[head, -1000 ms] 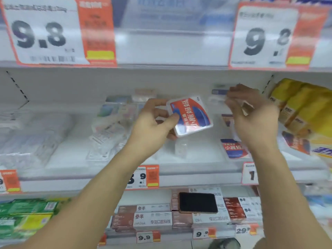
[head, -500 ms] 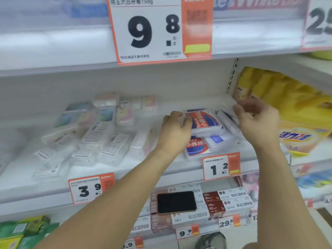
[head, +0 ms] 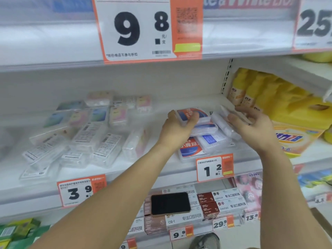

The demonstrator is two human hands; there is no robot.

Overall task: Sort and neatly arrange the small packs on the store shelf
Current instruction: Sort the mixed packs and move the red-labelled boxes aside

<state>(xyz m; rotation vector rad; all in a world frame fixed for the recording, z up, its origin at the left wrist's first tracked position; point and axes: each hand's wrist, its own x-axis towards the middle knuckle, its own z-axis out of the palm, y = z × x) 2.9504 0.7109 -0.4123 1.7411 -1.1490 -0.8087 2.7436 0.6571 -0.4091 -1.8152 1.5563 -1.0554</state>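
Forearms fill the lower frame. Mid-frame, the left hand point(head: 177, 125) clamps a red-and-blue pack point(head: 193, 115) atop a loose stack point(head: 204, 139); the right hand point(head: 251, 124) pinches clear packs point(head: 231, 114). Slick cases could slide off the shelf edge point(head: 136, 170) if nudged. Farther left, the jumbled packs point(head: 80, 137) blur; their labels are unreadable.

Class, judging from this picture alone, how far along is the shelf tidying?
Done: a few red-and-blue packs stacked above the 1.2 price tag. In hand: the left hand sets a pack on that stack; the right hand holds clear packs. Left: the jumbled clear packs above the 3.9 tag.
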